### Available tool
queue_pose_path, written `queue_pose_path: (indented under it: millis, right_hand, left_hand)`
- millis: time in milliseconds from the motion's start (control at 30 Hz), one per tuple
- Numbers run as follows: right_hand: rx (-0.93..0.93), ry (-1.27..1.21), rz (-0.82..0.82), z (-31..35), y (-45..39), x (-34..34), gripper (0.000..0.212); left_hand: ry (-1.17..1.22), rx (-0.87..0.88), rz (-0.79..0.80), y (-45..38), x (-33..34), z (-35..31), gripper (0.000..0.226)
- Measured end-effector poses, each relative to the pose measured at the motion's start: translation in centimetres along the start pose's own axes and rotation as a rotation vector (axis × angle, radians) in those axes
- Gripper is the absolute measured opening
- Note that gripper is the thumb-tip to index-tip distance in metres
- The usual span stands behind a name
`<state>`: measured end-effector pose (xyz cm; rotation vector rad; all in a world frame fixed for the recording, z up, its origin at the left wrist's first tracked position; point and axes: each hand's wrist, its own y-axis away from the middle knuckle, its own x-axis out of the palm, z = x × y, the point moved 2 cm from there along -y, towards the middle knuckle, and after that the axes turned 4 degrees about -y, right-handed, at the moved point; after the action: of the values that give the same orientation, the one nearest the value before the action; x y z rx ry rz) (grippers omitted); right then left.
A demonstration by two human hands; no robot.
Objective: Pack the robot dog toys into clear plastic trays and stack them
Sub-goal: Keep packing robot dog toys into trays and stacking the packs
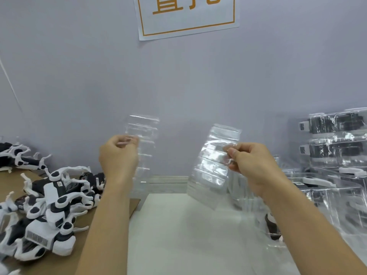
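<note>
My left hand point(118, 155) grips the edge of one clear plastic tray point(144, 147) and holds it upright above the table. My right hand point(250, 163) pinches a second clear tray point(213, 167), tilted and held a short way to the right of the first; the two trays are apart. Several black-and-white robot dog toys point(51, 205) lie in a loose pile on brown cardboard point(95, 221) at the left. Packed trays holding toys are stacked point(335, 143) at the right.
A white table surface point(178, 231) lies under my hands. More clear trays, some with toys point(325, 195), spread along the right edge. A grey wall point(178, 86) with a white paper sign point(186, 16) stands close behind the table.
</note>
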<state>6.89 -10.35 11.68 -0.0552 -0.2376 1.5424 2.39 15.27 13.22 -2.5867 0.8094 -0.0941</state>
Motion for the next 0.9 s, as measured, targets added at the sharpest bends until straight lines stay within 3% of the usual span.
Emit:
queue_pose_path:
  millis: [300, 367, 433, 567, 667, 700, 800, 900]
  right_hand:
    - [-0.042, -0.241, -0.160, 1.0, -0.4, -1.2, 0.021]
    - [-0.047, -0.233, -0.206, 1.1, -0.6, -1.9, 0.019]
    - [-0.051, -0.190, -0.229, 1.2, -0.8, -2.9, 0.018]
    - [-0.020, 0.044, -0.277, 1.2, -1.3, -5.4, 0.022]
    - [0.014, 0.348, -0.303, 1.7, -0.8, -6.4, 0.005]
    - [0.018, 0.442, -0.306, 1.9, -0.6, -6.5, 0.011]
    - [0.020, 0.705, -0.297, 2.4, -0.5, -7.1, 0.031]
    - [0.049, 0.939, -0.306, 3.4, -0.3, -7.9, 0.031]
  left_hand:
    - [-0.956, 0.023, 0.591, 2.9, 3.8, 2.9, 0.015]
    - [-1.001, 0.007, 0.741, 3.2, 4.5, 3.5, 0.044]
    - [-0.890, 0.082, 0.777, 3.5, 5.3, 3.1, 0.061]
    - [-0.400, 0.225, 0.803, 5.7, 7.5, 0.9, 0.058]
    - [-0.142, 0.223, 0.920, 8.4, 9.7, -0.1, 0.063]
    - [-0.067, 0.203, 0.969, 9.3, 10.4, -0.3, 0.068]
    - [0.061, 0.157, 1.039, 11.3, 11.7, -0.5, 0.080]
    - [0.079, 0.140, 1.083, 12.2, 12.6, -0.1, 0.079]
